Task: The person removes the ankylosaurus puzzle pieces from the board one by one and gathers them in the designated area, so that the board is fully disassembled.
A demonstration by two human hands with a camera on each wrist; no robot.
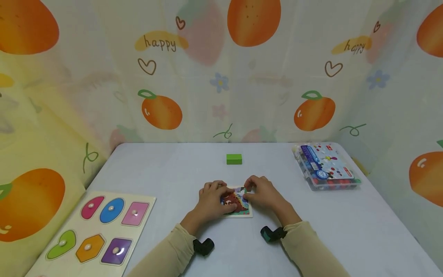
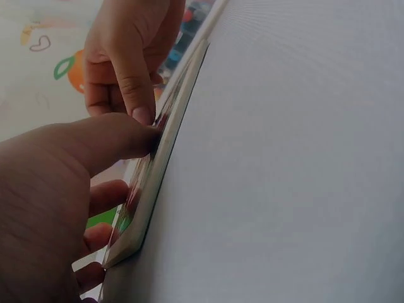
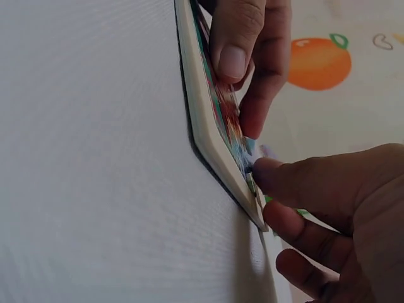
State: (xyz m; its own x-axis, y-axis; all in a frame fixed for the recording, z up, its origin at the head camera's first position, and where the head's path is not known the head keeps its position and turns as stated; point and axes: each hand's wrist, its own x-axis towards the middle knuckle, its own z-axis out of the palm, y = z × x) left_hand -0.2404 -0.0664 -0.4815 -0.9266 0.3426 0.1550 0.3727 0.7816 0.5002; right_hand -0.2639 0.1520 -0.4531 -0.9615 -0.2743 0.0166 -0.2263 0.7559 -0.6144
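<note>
Colourful puzzle board (image 1: 238, 203) flat on table

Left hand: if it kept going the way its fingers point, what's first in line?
Probably the right hand. The left hand points rightward across the small puzzle card it presses, and the two hands nearly meet there.

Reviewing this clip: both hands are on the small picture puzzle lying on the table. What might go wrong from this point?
1. The left hand and right hand cover most of the puzzle board, so a misfit piece may go unnoticed.
2. Both thumbs press the picture face; an unseated piece might bend or pop up.
3. The thin board lies loose on the smooth table and may slide under uneven pressure.
</note>
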